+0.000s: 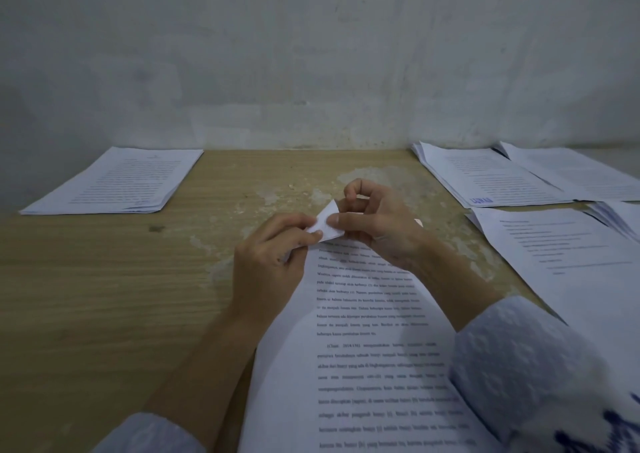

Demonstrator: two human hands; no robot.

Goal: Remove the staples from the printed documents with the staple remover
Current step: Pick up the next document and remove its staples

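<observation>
I have both hands at the top-left corner of the document (363,331) lying in front of me on the desk (104,296). My left hand (273,255) pinches the folded-up corner (327,225) from the left, thumb and forefinger curled on the paper; my right hand (374,224) pinches the same corner from the right, remaining fingers loosely curled above it. The document's long axis runs from that corner back toward my body, so the corner is its far end and both hands are equally close to it. The staple should be in that corner, but I can't see it, and no staple remover shows; I can't tell if the right hand hides one. More stacks sit well apart: one stack (114,180) far left, other stacks (519,179) far right.
</observation>
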